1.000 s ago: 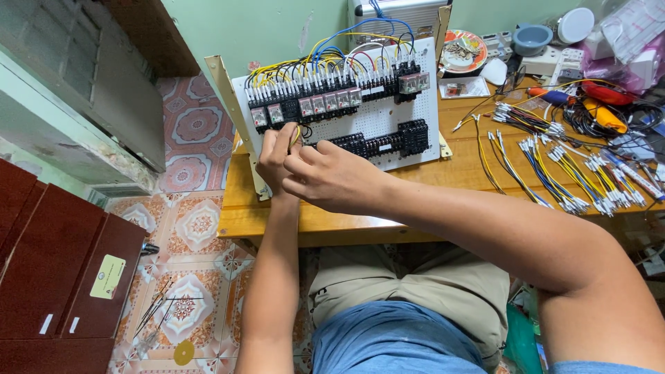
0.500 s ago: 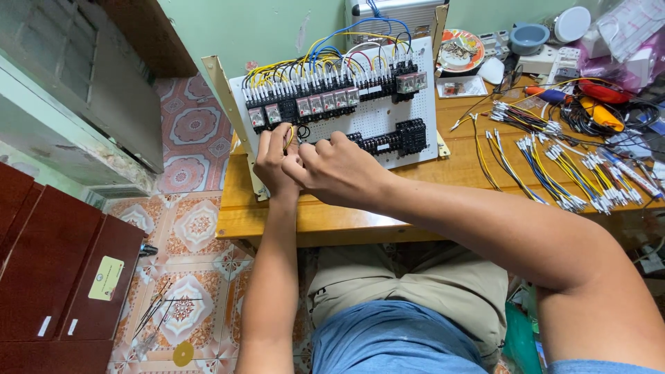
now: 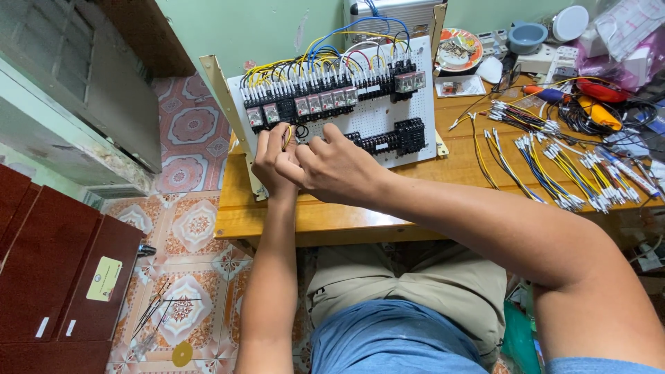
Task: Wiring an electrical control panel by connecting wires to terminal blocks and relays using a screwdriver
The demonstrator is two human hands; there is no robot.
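Observation:
A white perforated panel (image 3: pixel 388 114) leans on the wooden table (image 3: pixel 332 218), carrying a row of relays (image 3: pixel 305 105), black terminal blocks (image 3: pixel 395 137) and many yellow, blue and red wires. My left hand (image 3: pixel 271 161) and my right hand (image 3: pixel 332 166) are pressed together at the panel's lower left, just under the relay row. Their fingertips pinch a short yellow wire (image 3: pixel 287 136) beside a small black ring. What else the fingers hold is hidden.
Bundles of cut wires with ferrules (image 3: pixel 554 166) lie spread on the table's right. Tools with red and yellow handles (image 3: pixel 589 100), a patterned plate (image 3: pixel 460 50) and a grey bowl (image 3: pixel 526 36) sit at the back. A dark red cabinet (image 3: pixel 48 270) stands at the left on tiled floor.
Both hands have stayed at the panel's lower left; the fingers shifted slightly on the yellow wire. The view has drifted a little.

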